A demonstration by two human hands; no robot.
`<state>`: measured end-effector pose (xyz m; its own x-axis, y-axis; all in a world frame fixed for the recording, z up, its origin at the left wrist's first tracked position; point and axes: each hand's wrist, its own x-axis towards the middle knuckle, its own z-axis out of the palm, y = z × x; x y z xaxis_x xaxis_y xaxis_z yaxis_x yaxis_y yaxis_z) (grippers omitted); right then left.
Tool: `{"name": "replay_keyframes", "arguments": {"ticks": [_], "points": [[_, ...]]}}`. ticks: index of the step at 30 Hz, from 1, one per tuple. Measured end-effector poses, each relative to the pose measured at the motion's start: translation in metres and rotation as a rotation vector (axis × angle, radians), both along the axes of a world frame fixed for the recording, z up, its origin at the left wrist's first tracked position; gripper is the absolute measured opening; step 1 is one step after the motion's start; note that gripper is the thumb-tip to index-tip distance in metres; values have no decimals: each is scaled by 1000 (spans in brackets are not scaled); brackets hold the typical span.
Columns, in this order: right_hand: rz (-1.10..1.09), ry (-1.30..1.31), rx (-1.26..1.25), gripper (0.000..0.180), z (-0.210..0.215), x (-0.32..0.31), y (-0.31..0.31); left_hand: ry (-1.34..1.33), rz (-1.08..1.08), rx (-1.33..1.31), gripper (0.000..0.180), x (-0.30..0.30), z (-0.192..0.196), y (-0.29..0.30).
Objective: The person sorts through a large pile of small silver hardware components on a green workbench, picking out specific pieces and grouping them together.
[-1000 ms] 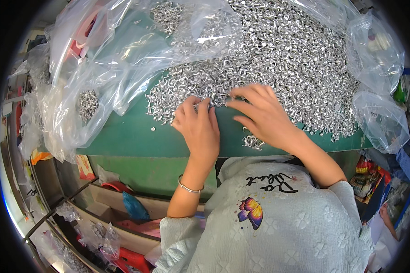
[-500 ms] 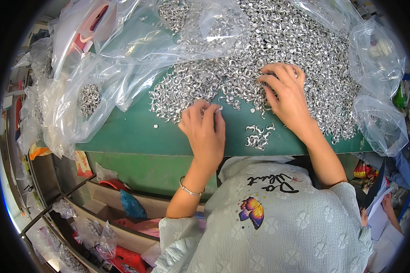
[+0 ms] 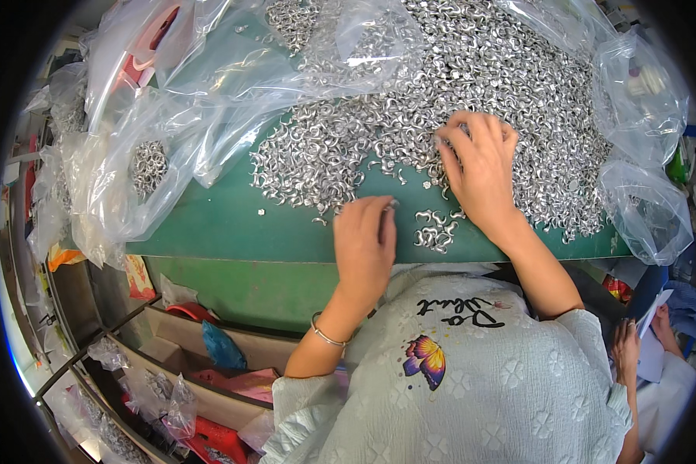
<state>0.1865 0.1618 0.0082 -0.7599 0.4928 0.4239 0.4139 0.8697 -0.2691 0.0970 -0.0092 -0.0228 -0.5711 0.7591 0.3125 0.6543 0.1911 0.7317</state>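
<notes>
We had right hand [image 3: 485,174] at curved metal pieces [image 3: 553,139], left hand [image 3: 363,246] over green table [image 3: 240,236]; fingers [image 3: 374,213] half-curled, couldn't tell grip tbh.

Left of the hands [image 3: 365,238] blurry, its grip unclear, the metal pile [image 3: 530,108] partly beyond the top edge

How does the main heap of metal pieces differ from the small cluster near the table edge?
The main heap sprawls across much of the green table; the small cluster fills a little patch. The heap is piled densely; the cluster lies loose, with gaps. Clear plastic overlaps part of the heap, not the cluster. Both contain silvery, curved pieces.
</notes>
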Motion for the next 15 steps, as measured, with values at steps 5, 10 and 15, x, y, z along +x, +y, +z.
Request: {"name": "replay_keyframes", "arguments": {"ticks": [5, 10, 15], "points": [[-13, -24, -50, 19, 6, 5, -1, -89, -198, -82, 23, 14, 5, 5], [-48, -64, -37, 17, -3, 23, 10, 137, 12, -82, 27, -9, 14, 14], [135, -15, -140, 28, 6, 9, 5, 342, 109, -254, 22, -28, 4, 34]]}}
